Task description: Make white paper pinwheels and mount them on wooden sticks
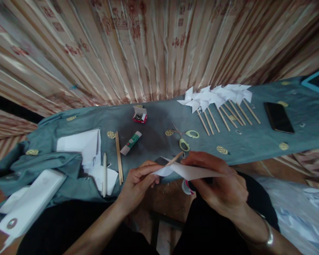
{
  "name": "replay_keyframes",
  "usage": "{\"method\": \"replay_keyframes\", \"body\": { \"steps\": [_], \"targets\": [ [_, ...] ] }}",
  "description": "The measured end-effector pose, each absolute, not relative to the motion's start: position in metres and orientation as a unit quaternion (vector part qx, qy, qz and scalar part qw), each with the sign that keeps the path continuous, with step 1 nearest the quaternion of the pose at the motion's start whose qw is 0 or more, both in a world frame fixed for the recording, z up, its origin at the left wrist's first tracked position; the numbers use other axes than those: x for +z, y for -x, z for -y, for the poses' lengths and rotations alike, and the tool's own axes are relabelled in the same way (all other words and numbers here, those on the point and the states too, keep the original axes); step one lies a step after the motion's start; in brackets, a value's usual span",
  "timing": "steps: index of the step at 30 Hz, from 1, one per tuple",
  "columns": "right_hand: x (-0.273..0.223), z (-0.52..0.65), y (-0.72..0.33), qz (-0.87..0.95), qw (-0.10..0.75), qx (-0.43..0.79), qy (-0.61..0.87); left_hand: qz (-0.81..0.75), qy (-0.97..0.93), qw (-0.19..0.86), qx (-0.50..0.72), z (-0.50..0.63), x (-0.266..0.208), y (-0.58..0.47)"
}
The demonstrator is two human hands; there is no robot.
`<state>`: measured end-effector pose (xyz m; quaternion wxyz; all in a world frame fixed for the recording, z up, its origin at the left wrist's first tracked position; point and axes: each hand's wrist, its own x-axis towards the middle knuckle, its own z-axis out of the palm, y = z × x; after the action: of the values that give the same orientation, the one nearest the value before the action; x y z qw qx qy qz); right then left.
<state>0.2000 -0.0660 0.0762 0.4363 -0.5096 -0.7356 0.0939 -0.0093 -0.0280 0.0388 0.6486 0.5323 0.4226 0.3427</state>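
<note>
Above my lap, at the table's near edge, both hands hold a white paper pinwheel (191, 171). My left hand (139, 182) pinches its left side between thumb and fingers. On the right side, my right hand (220, 180) is closed on the paper, which hides part of its fingers. A thin wooden stick (174, 159) slants up behind the paper; which hand bears it I cannot tell. Just beyond my hands lie open scissors (185, 137) with light green handles. Finished-looking white pinwheels (215, 97) on sticks lie in a row at the back right.
On the cloth-covered table (156, 138) lie a glue stick (131, 142), a small red box (140, 116) of dark bits, wooden sticks (118, 157), a white pen (104, 175) and paper sheets (82, 143). A phone (278, 117) is right; a white device (32, 202) lies left. Curtains hang behind.
</note>
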Motion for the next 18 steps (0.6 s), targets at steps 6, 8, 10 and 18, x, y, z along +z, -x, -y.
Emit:
{"method": "replay_keyframes", "body": {
  "steps": [6,8,10,18],
  "targets": [
    [0.0768,0.0661,-0.1996,0.724,0.444,0.098,0.519,-0.427,-0.546,0.643,0.325,0.0283,0.042,0.0093],
    [0.0769,0.0666,-0.1999,0.725,0.448,0.099,0.514,-0.429,-0.544,0.644,0.323,0.028,0.0431,0.0089],
    [0.0769,0.067,-0.2003,0.725,0.45,0.102,0.512,-0.428,-0.54,0.648,0.325,0.0278,0.0437,0.0085],
    [0.0809,0.0653,-0.2004,0.729,0.441,0.107,0.512,-0.428,-0.547,0.641,0.326,0.0276,0.0424,0.0081]
  ]
}}
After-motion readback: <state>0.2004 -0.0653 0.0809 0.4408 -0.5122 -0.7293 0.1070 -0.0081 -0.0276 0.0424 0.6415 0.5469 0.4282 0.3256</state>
